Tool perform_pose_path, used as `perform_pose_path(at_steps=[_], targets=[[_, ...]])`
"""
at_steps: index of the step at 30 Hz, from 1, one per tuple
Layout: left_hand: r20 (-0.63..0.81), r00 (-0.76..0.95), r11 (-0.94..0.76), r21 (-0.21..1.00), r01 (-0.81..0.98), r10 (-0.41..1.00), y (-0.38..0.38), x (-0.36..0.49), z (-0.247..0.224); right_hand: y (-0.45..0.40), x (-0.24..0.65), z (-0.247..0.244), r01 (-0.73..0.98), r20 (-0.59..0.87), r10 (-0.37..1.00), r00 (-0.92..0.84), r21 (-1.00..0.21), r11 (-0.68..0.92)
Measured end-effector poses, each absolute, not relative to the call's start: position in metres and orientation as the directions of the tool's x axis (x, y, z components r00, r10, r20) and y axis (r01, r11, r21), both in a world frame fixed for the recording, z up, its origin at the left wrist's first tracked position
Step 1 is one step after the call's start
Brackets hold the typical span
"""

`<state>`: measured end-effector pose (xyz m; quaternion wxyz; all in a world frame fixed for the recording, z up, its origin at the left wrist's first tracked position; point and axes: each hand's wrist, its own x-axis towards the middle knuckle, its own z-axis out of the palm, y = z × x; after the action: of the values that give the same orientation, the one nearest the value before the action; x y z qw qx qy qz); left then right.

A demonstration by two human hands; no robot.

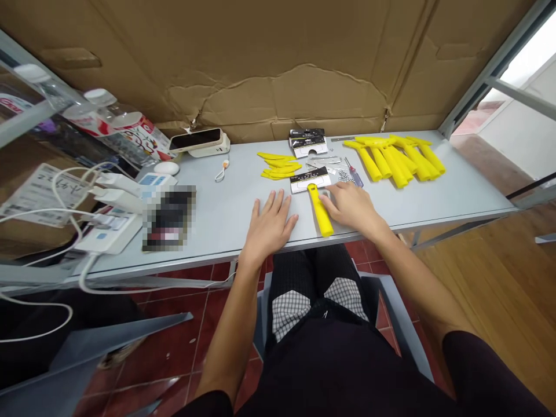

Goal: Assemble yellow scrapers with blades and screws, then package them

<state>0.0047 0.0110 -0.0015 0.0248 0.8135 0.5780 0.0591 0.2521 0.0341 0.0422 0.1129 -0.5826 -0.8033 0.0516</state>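
My left hand (271,225) lies flat on the pale grey table (226,214), fingers spread, touching nothing else. My right hand (351,207) rests palm down with its fingertips at the upper part of a yellow plastic handle (321,213), which lies near the table's front edge. Just beyond that handle is a black-and-white card packet (309,180). Farther back are a heap of similar yellow handles (395,159), flat yellow pieces (278,166), small metal parts (345,176) and a small screwdriver (355,172).
Another black-and-white packet (307,142) stands at the back, against a cardboard sheet (269,63). On the left are a phone on a power bank (195,141), a white mouse (167,168), a pixelated object (169,219), a power strip (108,233) and cables.
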Motion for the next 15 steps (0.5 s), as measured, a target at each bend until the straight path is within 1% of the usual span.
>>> perform_pose_path(at_steps=[2, 5, 10, 15], targets=[[0.066, 0.325, -0.331, 0.106, 0.938, 0.943, 0.011, 0.005, -0.002, 0.04, 0.233, 0.054, 0.946, 0.15, 0.962, -0.227, -0.199, 0.254], [0.065, 0.327, -0.332, 0.102, 0.938, 0.943, 0.011, 0.006, -0.001, 0.05, 0.209, 0.062, 0.964, 0.162, 0.969, -0.189, -0.159, 0.215], [0.091, 0.322, -0.331, 0.11, 0.937, 0.942, 0.011, 0.007, -0.001, 0.057, 0.192, 0.061, 0.96, 0.096, 0.964, -0.249, -0.105, 0.258], [0.104, 0.328, -0.338, 0.108, 0.935, 0.939, 0.012, 0.007, -0.003, 0.048, 0.201, 0.057, 0.947, 0.048, 0.95, -0.308, -0.083, 0.311]])
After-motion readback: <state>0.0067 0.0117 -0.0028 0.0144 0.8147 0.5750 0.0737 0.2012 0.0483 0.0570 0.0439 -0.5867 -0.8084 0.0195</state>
